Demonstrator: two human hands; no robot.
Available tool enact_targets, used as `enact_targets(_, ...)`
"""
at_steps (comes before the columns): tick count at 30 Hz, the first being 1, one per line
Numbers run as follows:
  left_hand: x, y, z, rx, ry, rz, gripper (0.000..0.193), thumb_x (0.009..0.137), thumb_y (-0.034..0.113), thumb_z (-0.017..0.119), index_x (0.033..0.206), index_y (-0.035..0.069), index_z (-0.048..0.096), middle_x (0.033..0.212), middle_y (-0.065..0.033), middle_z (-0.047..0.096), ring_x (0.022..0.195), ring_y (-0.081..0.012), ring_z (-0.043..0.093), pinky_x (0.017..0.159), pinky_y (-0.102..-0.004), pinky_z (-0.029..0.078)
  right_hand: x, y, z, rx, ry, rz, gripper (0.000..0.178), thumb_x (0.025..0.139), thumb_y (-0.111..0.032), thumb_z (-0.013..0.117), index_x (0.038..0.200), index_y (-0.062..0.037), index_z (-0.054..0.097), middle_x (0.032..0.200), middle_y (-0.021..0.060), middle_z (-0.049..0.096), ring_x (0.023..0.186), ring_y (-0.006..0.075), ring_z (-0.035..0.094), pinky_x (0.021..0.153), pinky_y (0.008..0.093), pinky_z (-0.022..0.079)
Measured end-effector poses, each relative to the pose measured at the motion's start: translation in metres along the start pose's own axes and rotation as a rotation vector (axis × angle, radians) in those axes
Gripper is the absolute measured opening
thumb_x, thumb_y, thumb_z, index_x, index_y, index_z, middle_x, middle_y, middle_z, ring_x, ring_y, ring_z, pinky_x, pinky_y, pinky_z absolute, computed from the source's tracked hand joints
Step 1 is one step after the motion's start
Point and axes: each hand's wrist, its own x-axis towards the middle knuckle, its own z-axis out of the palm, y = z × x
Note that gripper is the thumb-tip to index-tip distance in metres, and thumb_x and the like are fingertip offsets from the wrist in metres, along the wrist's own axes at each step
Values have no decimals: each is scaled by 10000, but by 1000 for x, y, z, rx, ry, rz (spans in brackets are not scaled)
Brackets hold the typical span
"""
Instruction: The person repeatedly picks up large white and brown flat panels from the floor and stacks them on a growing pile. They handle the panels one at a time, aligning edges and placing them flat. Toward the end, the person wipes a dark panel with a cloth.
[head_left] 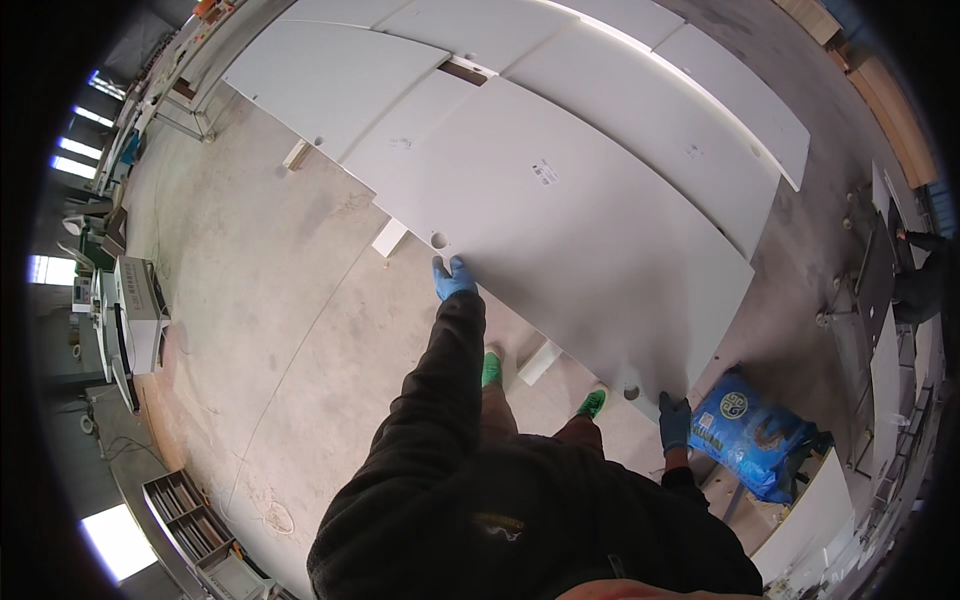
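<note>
A large pale grey-white panel (590,250) with a small label lies in front of me, its near edge running from upper left to lower right. My left hand (456,279), in a blue glove, is at this edge beside a round hole (439,240); a gap shows between its fingers, which close on the edge, partly hidden. At the panel's near right corner, my right hand (675,421) grips the edge in a darker-looking blue glove, close to a second round hole (631,392).
More white panels (640,110) lie beyond this one. Pale support blocks (540,362) show under the near edge. A blue plastic sack (755,435) sits right of my right hand. Shelving (190,515) stands lower left; another person (920,280) is at far right.
</note>
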Motion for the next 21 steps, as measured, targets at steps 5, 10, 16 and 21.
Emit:
enact_targets(5,28,22,0,-98,-162,73,442,960,64,552,1397,1,568,1194,-104,692,987,-176,650,841,-309,535,-2,-39,19,-173,24,29,654,938,-460,671,1312,64,558,1132,236,718,1046,423,685,908,498,519)
enact_targets(10,40,28,5,-105,-134,71,428,974,72,514,1393,10,578,1218,-111,684,1014,-188,648,857,-313,529,1,-45,28,-453,53,13,815,921,-534,660,1418,83,466,1430,300,519,1302,457,519,1059,529,430)
enact_targets(16,59,57,11,132,-132,104,473,993,261,551,1390,5,576,1215,-153,682,1029,-249,658,893,-339,525,1,-36,54,-557,186,-78,929,902,-569,671,1490,96,397,1544,321,401,1480,474,305,1218,535,254)
enact_targets(21,99,62,13,178,-207,65,600,944,405,627,1353,-33,592,1214,-181,702,1086,-272,680,928,-357,522,1,-48,56,-602,57,-32,956,904,-584,671,1497,112,394,1589,316,346,1516,454,257,1249,511,208)
